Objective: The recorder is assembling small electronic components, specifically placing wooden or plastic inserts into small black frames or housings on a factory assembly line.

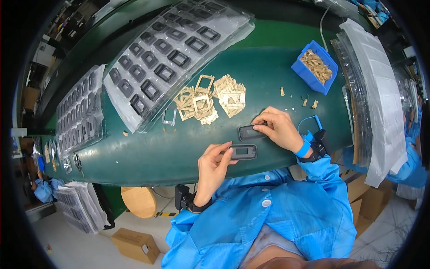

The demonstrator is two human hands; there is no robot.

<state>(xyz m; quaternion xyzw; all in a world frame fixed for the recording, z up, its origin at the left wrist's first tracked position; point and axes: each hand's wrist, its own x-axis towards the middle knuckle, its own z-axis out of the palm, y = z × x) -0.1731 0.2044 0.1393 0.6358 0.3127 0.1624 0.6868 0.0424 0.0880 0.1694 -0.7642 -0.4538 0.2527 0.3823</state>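
Note:
My left hand (216, 165) pinches a dark grey plastic frame (253, 152) by its left end, just above the table's near edge. The frame is rounded at the corners and has a rectangular opening in its middle. A second similar grey frame (243, 134) is gripped by its right end between the thumb and fingers of my right hand (278, 129). The two frames are close together, the right hand's one slightly farther away. Beyond them lies a loose pile of tan rectangular frames (202, 109), beside a stack of more tan pieces (231, 96).
A large clear tray (181, 74) of dark frames slants across the back left; another tray (80, 112) is farther left. At the right stand a blue bin (301, 74) of tan scraps and stacked trays (374, 98). A blue wrist strap (304, 149) with a cord is on my right wrist.

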